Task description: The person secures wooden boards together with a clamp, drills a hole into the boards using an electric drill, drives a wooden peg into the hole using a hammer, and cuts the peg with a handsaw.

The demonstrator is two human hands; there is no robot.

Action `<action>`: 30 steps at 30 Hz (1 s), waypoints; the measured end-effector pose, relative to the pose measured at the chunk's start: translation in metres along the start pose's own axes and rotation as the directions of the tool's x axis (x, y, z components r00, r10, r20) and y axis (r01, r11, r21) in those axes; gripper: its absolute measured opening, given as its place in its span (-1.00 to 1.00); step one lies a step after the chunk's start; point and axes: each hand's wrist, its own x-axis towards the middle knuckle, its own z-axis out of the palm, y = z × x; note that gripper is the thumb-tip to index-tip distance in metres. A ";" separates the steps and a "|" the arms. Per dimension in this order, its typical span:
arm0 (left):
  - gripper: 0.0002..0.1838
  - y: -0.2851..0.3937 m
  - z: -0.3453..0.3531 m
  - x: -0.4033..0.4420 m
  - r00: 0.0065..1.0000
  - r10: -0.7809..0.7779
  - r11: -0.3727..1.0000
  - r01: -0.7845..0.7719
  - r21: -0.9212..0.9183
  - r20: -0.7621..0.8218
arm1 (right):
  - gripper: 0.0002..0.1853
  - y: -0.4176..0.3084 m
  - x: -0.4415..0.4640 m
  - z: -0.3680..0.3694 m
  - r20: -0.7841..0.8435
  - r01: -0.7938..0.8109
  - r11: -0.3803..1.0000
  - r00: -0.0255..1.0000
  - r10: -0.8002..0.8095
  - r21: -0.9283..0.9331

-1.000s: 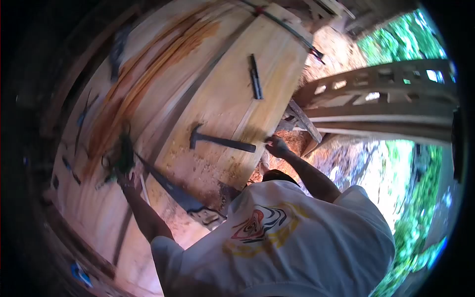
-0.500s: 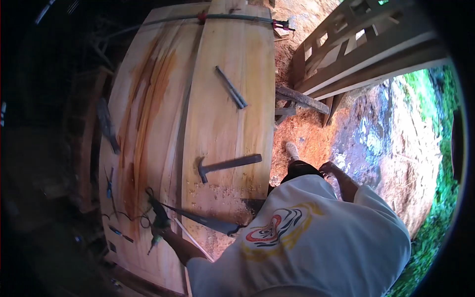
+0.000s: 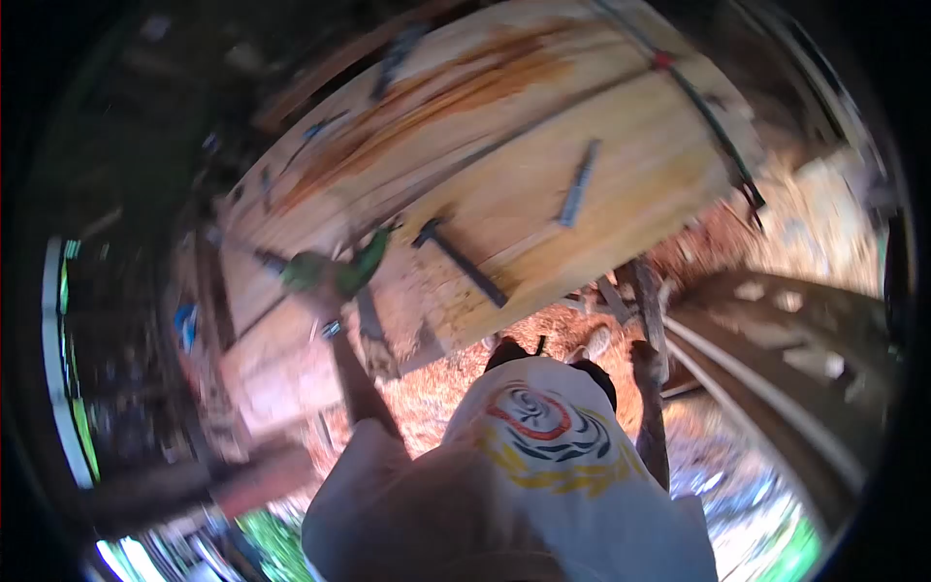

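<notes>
My left hand point(image 3: 328, 291), smeared by motion, is closed around a green tool point(image 3: 367, 260) over the near left part of the wooden boards point(image 3: 524, 213). Blur hides the tool's exact kind. Just below it, a dark flat blade point(image 3: 369, 315), seemingly a handsaw, lies near the board edge. To the right rests a claw hammer point(image 3: 461, 262), its head toward my left hand. Farther right is a narrow grey metal bar point(image 3: 579, 184). My right hand point(image 3: 642, 359) hangs low at my right side, beside a wooden support point(image 3: 647, 306); its fingers are too blurred to read.
A long bar clamp point(image 3: 713, 121) with a red part crosses the boards at the far right. On the far edge lies a dark elongated object point(image 3: 398, 60). A slatted wooden frame point(image 3: 776, 335) leans at the right. Sawdust point(image 3: 427, 403) covers the ground by my feet.
My view has turned, so the boards now slant across it. My left hand has moved with the green tool toward the hammer. My right hand now appears near the wooden support.
</notes>
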 end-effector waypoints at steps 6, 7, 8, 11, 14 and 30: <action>-0.13 0.233 0.023 -0.046 0.979 -0.200 0.979 0.201 0.043 -0.025 | -0.74 -0.068 0.092 -0.098 0.032 0.288 0.956 0.958 -0.286 -0.062; -0.14 0.255 0.026 -0.049 0.976 -0.218 0.976 0.218 -0.018 -0.014 | -0.75 -0.100 0.097 -0.108 0.054 0.274 0.960 0.961 -0.271 -0.053; -0.15 0.272 0.030 -0.054 0.972 -0.235 0.969 0.235 -0.080 0.008 | -0.78 -0.130 0.103 -0.110 0.001 0.440 0.895 0.897 -0.441 -0.076; -0.21 0.308 0.039 -0.062 0.978 -0.191 0.963 0.204 -0.174 0.088 | -0.75 -0.212 0.106 -0.105 -0.019 0.439 0.888 0.895 -0.445 -0.133; -0.22 0.338 0.048 -0.059 0.968 -0.157 0.967 0.191 -0.169 0.197 | -0.62 -0.279 0.105 -0.083 0.019 0.628 0.768 0.775 -0.631 -0.127; -0.07 0.473 0.162 -0.021 0.514 0.254 0.851 0.284 -0.441 0.820 | -0.33 -0.367 0.102 -0.014 -0.271 0.474 0.553 0.539 -0.798 -0.686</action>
